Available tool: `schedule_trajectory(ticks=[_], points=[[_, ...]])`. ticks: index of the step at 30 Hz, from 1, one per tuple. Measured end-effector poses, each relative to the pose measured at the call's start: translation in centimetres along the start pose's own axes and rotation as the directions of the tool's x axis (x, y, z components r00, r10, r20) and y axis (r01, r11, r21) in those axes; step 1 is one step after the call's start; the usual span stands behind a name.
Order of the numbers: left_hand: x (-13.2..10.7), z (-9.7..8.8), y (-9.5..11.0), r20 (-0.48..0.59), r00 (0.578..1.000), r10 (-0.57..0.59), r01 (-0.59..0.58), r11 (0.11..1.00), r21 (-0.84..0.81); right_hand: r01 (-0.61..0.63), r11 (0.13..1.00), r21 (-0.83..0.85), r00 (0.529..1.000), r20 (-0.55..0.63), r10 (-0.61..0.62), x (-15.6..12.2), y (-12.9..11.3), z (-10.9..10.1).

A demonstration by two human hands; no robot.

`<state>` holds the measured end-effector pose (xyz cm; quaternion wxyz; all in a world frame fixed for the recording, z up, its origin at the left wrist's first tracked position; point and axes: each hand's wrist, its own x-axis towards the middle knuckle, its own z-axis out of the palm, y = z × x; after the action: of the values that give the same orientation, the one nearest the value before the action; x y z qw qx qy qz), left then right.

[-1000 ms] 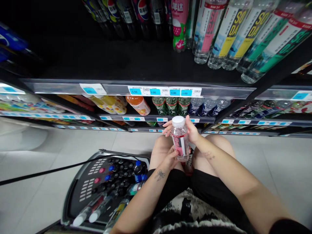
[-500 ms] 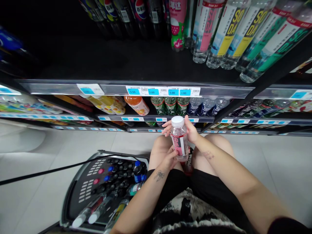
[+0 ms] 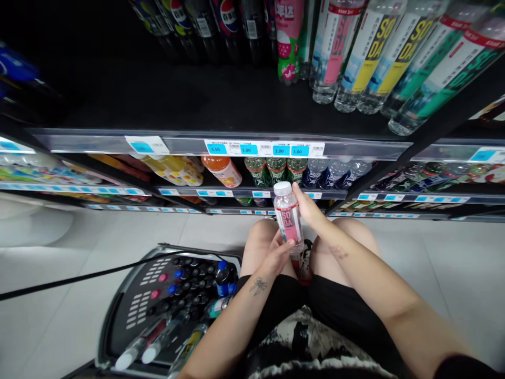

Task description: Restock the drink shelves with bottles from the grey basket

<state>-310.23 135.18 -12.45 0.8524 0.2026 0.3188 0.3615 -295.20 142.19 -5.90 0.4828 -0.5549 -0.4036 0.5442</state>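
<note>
A clear plastic bottle of soda water [image 3: 290, 223] with a white cap and a pink-and-white SODA label tilts slightly above my knees. My left hand [image 3: 278, 254] grips it near the base, thumb across the front of the label. Against the upper right side of the same bottle lies my right hand [image 3: 310, 206], its thumb along the shoulder; its other fingers are hidden behind the bottle. Below the bottle, a shoe partly shows between my knees.
To my left a black shopping basket [image 3: 118, 295] with a long handle holds several bottles. Ahead, the upper shelf [image 3: 158, 100] carries tall SODA bottles [image 3: 361, 58] and cola bottles. Lower shelves hold orange [image 3: 223, 171], green and blue-labelled drinks behind price strips [image 3: 355, 149].
The bottle has turned so its SODA label faces me more, and it has shifted slightly left and up. My right fingers, seen behind it before, are now hidden.
</note>
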Motion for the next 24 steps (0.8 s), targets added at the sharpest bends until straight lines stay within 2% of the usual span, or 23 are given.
schedule_trajectory(ticks=[2,5,9,11,12,17,21,24], points=[[0.3,0.3,0.1,-0.022,1.000,-0.013,0.012,0.999,-0.049,0.031,0.979,-0.202,0.999,-0.037,-0.039,-0.2,-0.3,-0.4],[0.9,0.7,0.2,-0.011,1.000,-0.022,0.021,0.992,-0.122,0.003,0.895,-0.447,0.999,0.044,0.018,-0.9,-1.3,-0.5],[1.4,0.7,-0.1,0.022,0.999,-0.036,0.039,0.987,-0.155,-0.121,0.638,-0.761,0.980,0.011,0.199,-1.7,-2.4,0.4],[1.5,0.5,-0.3,0.002,1.000,-0.031,0.031,0.988,-0.153,-0.116,0.537,-0.836,0.981,-0.011,0.196,-1.7,-2.4,0.9],[1.5,0.4,-0.3,-0.014,1.000,-0.024,0.022,0.989,-0.146,-0.103,0.518,-0.849,0.985,-0.014,0.172,-1.7,-2.3,1.0],[1.2,0.7,0.1,-0.039,0.999,-0.012,0.009,0.997,-0.079,0.021,0.578,-0.816,0.999,0.039,0.020,-1.7,-1.8,1.1],[0.9,0.9,0.6,-0.080,0.995,-0.054,0.057,0.997,0.043,0.104,0.568,-0.817,0.994,0.096,-0.044,-2.5,-2.2,1.5],[1.3,0.3,0.0,-0.097,0.994,0.047,-0.041,0.997,0.063,0.237,0.576,-0.782,0.967,0.131,-0.220,-3.8,-3.6,2.1]])
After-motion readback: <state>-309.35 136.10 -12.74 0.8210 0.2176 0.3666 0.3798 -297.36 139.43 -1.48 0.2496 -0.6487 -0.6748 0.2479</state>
